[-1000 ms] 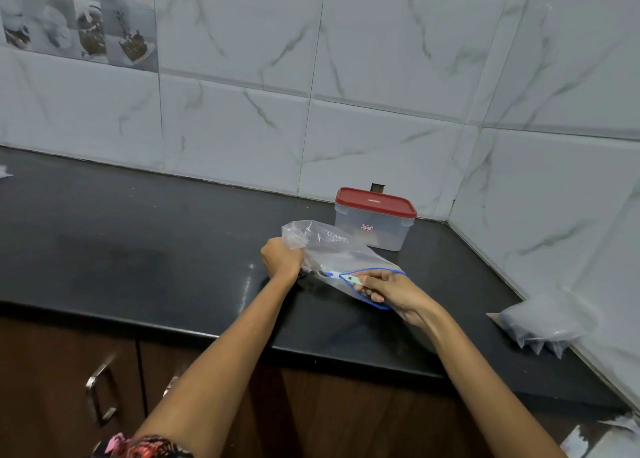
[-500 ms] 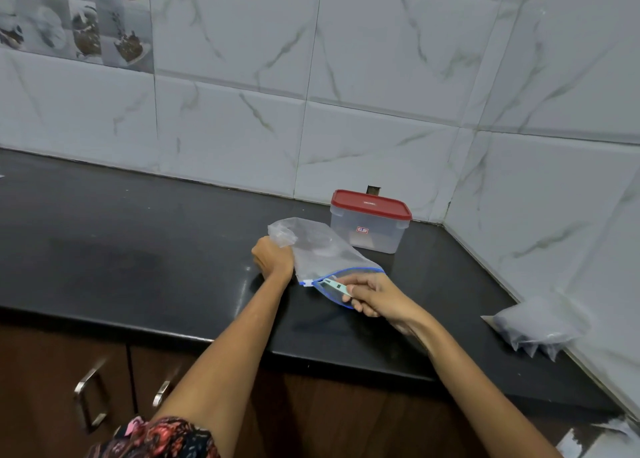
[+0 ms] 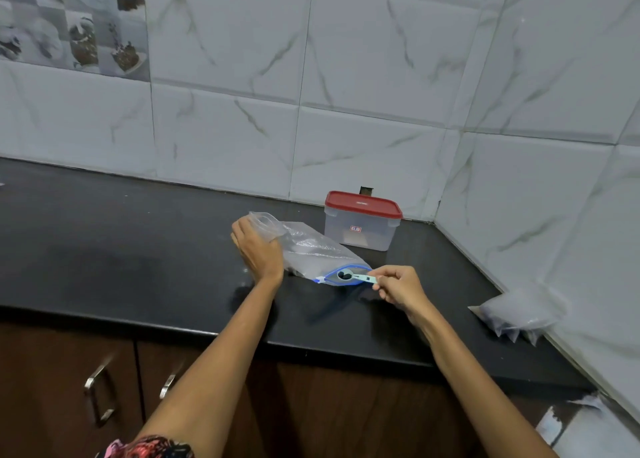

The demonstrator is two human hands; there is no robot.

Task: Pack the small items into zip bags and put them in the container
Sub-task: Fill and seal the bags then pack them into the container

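Observation:
A clear zip bag (image 3: pixel 311 250) with a blue zip rim lies on the black counter (image 3: pixel 121 250), its open mouth facing me. My left hand (image 3: pixel 258 250) presses down on the bag's far end. My right hand (image 3: pixel 398 289) pinches the handle of a small teal spoon (image 3: pixel 362 277); its bowl holds small dark items right at the bag's mouth. Behind the bag stands a clear container (image 3: pixel 360 229) with a red lid on it.
A pile of clear bags (image 3: pixel 519 314) lies by the right wall. Tiled walls meet in the corner behind the container. Below the counter edge are brown cabinet doors with metal handles (image 3: pixel 100 395).
The bag has settled flatter on the counter. My right hand has drawn back to the right, and the teal spoon with dark items now shows at the bag's mouth.

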